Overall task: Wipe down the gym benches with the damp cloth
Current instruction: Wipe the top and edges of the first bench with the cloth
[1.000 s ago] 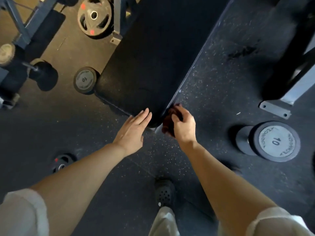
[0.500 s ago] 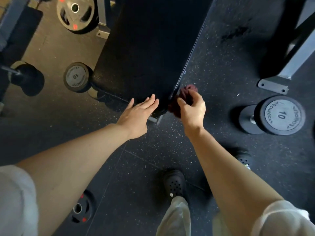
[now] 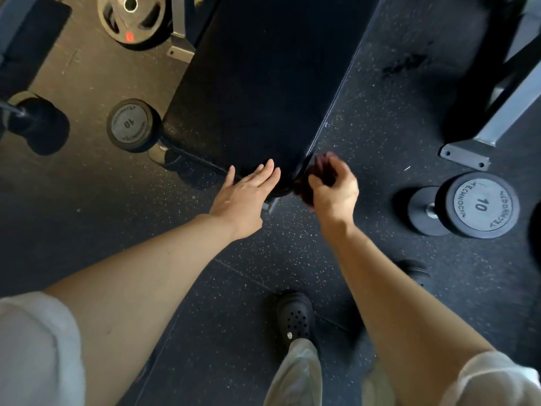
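Cloth point(image 3: 314, 183), dark red and bunched, sits in my right hand point(image 3: 333, 194), whose fingers are curled round it; I have it pressed against the right edge of the bench point(image 3: 257, 92) at the near corner (the side wall of the pad, I judge, not the top). My left hand point(image 3: 243, 197) lies flat with fingers straight and together on the near end of the pad, probably to steady me as I lean in. The two hands are near each other but not touching. Further out, a dumbbell point(image 3: 468, 205) marked 10 lies on the rubber floor point(image 3: 366, 118) to the right, and another dumbbell end point(image 3: 130, 124) sits just beside the bench's left edge.
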### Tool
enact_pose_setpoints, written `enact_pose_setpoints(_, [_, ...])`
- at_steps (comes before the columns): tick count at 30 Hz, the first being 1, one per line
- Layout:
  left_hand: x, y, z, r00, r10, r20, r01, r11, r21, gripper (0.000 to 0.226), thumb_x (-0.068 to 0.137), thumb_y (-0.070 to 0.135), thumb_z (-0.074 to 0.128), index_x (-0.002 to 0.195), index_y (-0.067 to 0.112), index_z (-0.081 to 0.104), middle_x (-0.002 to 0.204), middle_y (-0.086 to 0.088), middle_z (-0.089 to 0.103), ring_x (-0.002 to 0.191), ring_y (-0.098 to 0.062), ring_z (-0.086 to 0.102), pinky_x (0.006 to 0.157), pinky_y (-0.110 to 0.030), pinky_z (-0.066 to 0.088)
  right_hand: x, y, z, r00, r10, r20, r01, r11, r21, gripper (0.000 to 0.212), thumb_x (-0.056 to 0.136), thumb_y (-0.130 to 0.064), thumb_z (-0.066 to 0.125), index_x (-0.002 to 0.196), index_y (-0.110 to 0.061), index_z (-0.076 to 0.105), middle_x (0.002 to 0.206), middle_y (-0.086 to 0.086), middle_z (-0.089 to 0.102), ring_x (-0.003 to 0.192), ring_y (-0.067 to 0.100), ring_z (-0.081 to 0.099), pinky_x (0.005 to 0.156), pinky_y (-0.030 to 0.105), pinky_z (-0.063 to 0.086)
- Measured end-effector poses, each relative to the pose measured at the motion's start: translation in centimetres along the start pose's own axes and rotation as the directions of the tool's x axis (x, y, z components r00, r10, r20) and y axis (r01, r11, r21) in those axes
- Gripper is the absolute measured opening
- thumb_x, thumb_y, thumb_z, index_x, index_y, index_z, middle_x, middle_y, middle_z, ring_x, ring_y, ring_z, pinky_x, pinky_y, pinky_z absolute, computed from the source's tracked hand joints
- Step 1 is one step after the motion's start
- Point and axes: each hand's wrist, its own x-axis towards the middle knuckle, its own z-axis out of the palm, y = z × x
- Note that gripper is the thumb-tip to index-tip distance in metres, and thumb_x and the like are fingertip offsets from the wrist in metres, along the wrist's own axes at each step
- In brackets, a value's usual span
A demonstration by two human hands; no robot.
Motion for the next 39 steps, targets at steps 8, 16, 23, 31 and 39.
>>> enact_pose_setpoints(8, [-1.6,3.0,2.5,0.979,-0.114,-0.167,0.097,0.989,-0.111,0.095,0.086,0.009,0.063,0.154,0.013,-0.004,0.161,-0.002,-0.015,0.149,-0.016,-0.007,0.12,-0.047,-0.006,-2.0,0.9,1.0,0.993,0.027,0.117,-0.018,0.997,-0.077,0.035,0.08,0.011,0.058,0.084,-0.023,0.062,0.085,-0.002,0.065,0.074,0.02,0.067,0.055,0.038,0.059])
enact_pose_setpoints(16, [-2.9,3.7,5.1,0.969,-0.129,-0.213,0.089,0.978,-0.186,0.097,0.087,0.012,0.064,0.153,0.01,-0.007,0.16,-0.001,-0.02,0.148,-0.016,-0.012,0.121,-0.048,-0.001,0.4,1.0,1.8,0.997,0.075,-0.002,-0.075,0.997,-0.032,0.023,0.081,-0.002,0.061,0.101,-0.011,0.064,0.095,0.016,0.069,0.071,0.035,0.068,0.049,0.035,0.052])
enact_pose_setpoints(23, [-2.6,3.6,5.2,0.966,-0.128,-0.226,0.08,0.975,-0.209,0.095,0.088,0.012,0.062,0.153,0.01,-0.008,0.16,-0.001,-0.021,0.148,-0.016,-0.01,0.12,-0.047,-0.005,-3.0,2.3,1.8,0.994,0.018,0.106,0.002,0.982,-0.19,0.019,0.076,0.008,0.053,0.08,-0.004,0.067,0.063,0.015,0.062,0.048,0.025,0.056,0.039,0.022,0.04])
enact_pose_setpoints(31, [-5.3,2.4,7.3,0.963,-0.097,-0.251,0.043,0.976,-0.212,0.091,0.086,0.009,0.063,0.154,0.01,0.001,0.162,-0.004,-0.01,0.148,-0.017,-0.012,0.122,-0.044,0.002,-1.1,2.3,1.6,0.992,-0.062,-0.111,0.045,0.988,-0.146,0.036,0.081,-0.002,0.061,0.115,-0.011,0.068,0.107,0.006,0.071,0.095,0.022,0.068,0.085,0.042,0.057])
enact_pose_setpoints(39, [-5.9,3.2,8.7,0.876,-0.265,-0.402,-0.087,0.735,-0.673,0.073,0.084,0.004,0.068,0.147,0.008,0.032,0.148,-0.011,0.041,0.133,-0.026,0.043,0.109,-0.038,0.04,-7.5,3.1,1.4,0.953,-0.08,0.292,0.135,0.976,-0.172,0.039,0.08,0.008,0.056,0.111,-0.01,0.068,0.099,0.014,0.069,0.075,0.024,0.067,0.052,0.031,0.058])
